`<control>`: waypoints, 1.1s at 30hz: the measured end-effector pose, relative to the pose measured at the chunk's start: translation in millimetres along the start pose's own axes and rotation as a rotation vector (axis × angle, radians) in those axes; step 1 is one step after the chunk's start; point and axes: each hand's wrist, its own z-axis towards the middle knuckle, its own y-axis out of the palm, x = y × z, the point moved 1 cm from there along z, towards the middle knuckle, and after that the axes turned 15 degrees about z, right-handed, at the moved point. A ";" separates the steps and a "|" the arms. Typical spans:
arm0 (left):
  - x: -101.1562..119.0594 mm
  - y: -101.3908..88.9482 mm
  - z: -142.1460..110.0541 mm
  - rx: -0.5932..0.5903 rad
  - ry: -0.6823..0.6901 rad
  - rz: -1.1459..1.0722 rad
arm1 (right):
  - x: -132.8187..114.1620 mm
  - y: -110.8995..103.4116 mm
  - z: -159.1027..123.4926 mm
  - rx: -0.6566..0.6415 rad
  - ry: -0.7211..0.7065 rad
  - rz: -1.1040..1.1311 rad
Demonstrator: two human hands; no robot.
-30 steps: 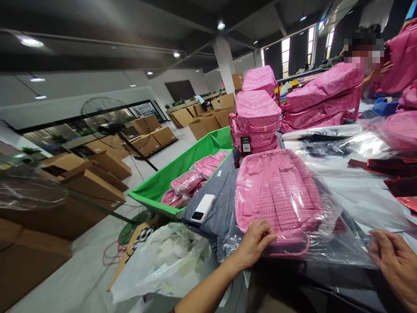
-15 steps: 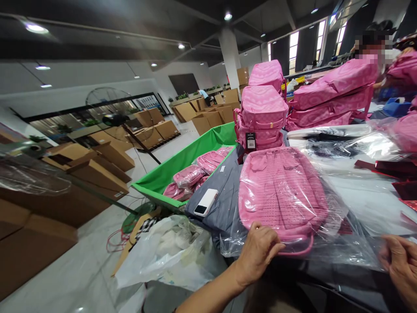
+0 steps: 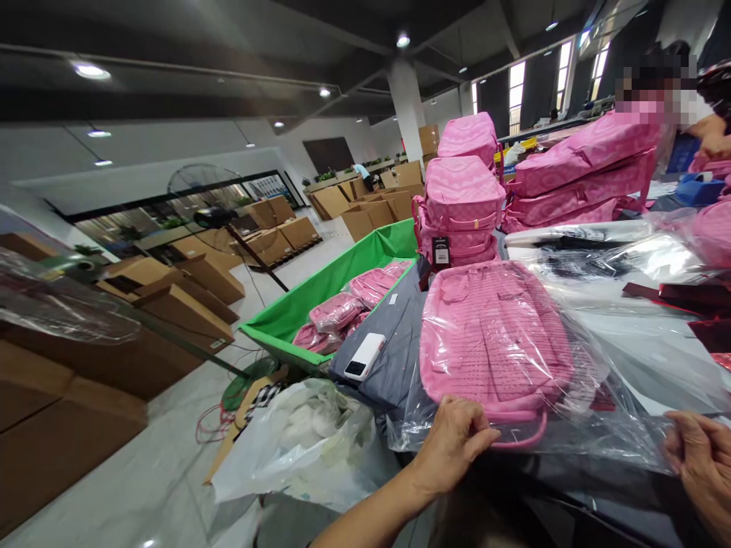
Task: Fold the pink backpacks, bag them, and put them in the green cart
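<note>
A pink backpack [image 3: 496,335] lies flat inside a clear plastic bag [image 3: 628,426] at the table's front edge, its handle loop toward me. My left hand [image 3: 454,441] pinches the bag's near edge, just left of that loop. At the far right, my right hand [image 3: 700,457] has its fingers curled together on the bag's near right corner. The plastic stretches between both hands. Beyond the bagged backpack, more pink backpacks [image 3: 460,190] stand in a pile, with a black tag [image 3: 440,251] hanging from one.
Left of the table, a green bin [image 3: 285,316] holds several bagged pink items. A white phone-like device [image 3: 364,356] lies on grey cloth. Clear plastic bags [image 3: 599,255] are stacked at right. A white sack [image 3: 308,449] stands below left. A co-worker [image 3: 656,114] is behind more backpacks.
The view has shifted slightly, so the surroundings sit a little to the right and lower. Both hands keep nearly the same hold on the plastic bag. The co-worker's arm shows more.
</note>
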 end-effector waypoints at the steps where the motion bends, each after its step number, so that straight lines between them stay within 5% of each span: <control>1: -2.9 2.0 2.3 0.016 -0.059 -0.039 | -0.5 0.1 -0.2 0.000 0.003 -0.010; 4: -11.2 6.5 9.7 0.092 -0.151 -0.086 | -0.4 1.2 -1.4 0.008 0.031 0.020; 10: -14.5 -0.4 26.7 0.114 0.027 -0.029 | 8.1 0.9 -4.5 0.070 0.032 0.146; 17: -30.5 9.2 62.2 -0.301 -0.226 -0.622 | 2.0 9.3 8.2 -0.002 0.094 0.018; 21: -32.8 15.3 64.9 -0.283 -0.255 -0.665 | -4.5 4.5 19.1 -0.042 0.165 -0.127; 25: -30.0 11.3 57.0 -0.291 -0.176 -0.552 | -21.9 -59.1 26.6 0.032 0.093 -0.110; 30: -46.0 16.1 60.8 -0.315 -0.143 -0.435 | -75.0 -204.8 31.7 0.440 -0.089 -0.480; 33: -47.4 22.5 57.9 -0.252 -0.180 -0.458 | -97.2 -269.3 32.0 0.603 -0.066 -0.602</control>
